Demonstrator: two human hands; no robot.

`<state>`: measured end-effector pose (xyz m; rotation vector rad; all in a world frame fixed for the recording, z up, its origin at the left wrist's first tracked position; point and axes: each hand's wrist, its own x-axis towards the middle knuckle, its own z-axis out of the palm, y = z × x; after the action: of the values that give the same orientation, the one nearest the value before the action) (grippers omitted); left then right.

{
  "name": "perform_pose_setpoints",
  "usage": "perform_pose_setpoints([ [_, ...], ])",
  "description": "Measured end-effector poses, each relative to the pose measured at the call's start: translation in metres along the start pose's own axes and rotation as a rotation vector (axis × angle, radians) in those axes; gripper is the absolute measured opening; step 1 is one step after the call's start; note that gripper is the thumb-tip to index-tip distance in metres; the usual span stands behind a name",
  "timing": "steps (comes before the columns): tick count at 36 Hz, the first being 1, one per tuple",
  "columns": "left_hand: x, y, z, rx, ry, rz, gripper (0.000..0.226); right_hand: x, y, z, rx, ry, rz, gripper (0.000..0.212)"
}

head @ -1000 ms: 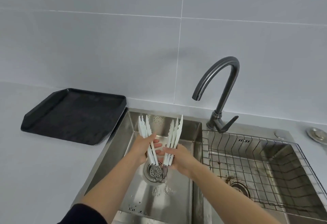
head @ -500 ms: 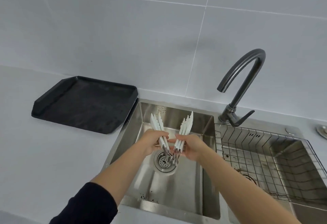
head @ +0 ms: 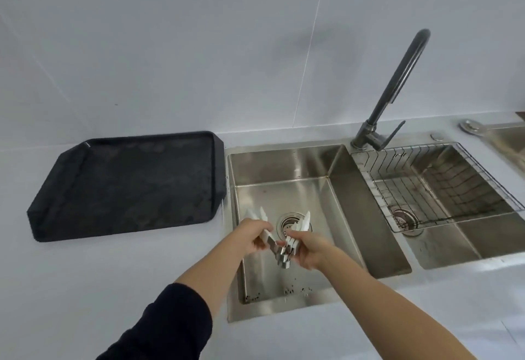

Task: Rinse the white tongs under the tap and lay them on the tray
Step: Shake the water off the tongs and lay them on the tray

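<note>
Over the left sink basin (head: 335,217) both hands hold white tongs with steel hinge ends. My left hand (head: 251,236) grips one set of tongs (head: 260,216), its white tips pointing up and away. My right hand (head: 308,249) grips another set of white tongs (head: 304,222). The steel ends (head: 281,257) meet between the hands, low over the basin. The dark tap (head: 397,87) stands behind the sinks at the right, with no water running. A black tray (head: 127,183) lies bare on the counter left of the sink.
A wire rack (head: 437,186) sits in the right basin above its drain. A round drain strainer (head: 289,223) lies in the left basin behind the hands. White counter (head: 85,288) surrounds the tray and sink; a tiled wall rises behind.
The view has swung left and down, so the tray and sink shifted right. Both hands, still holding the tongs, have come lower and nearer the front of the left basin.
</note>
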<state>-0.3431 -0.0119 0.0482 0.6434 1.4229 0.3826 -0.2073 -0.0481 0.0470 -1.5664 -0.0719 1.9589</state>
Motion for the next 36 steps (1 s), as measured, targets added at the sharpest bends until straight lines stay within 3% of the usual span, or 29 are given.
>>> perform_pose_setpoints([
  [4,-0.002,0.009,-0.006,0.006,-0.004,0.035,0.014,-0.012,-0.005,0.009,0.018,-0.007,-0.044,0.01],
  [8,0.0,0.014,-0.004,-0.026,-0.024,0.05,0.005,-0.017,-0.01,0.009,0.007,0.019,-0.106,0.029],
  [14,0.002,0.0,0.002,-0.024,-0.02,-0.016,0.008,-0.008,-0.002,-0.001,-0.009,0.034,-0.013,0.012],
  [24,-0.004,0.008,0.018,-0.035,0.028,-0.02,0.011,-0.005,-0.013,-0.017,0.01,-0.007,-0.028,0.009],
  [36,-0.008,0.005,0.023,0.0,0.055,-0.076,0.009,-0.002,-0.014,-0.024,-0.063,-0.004,0.009,0.027],
])
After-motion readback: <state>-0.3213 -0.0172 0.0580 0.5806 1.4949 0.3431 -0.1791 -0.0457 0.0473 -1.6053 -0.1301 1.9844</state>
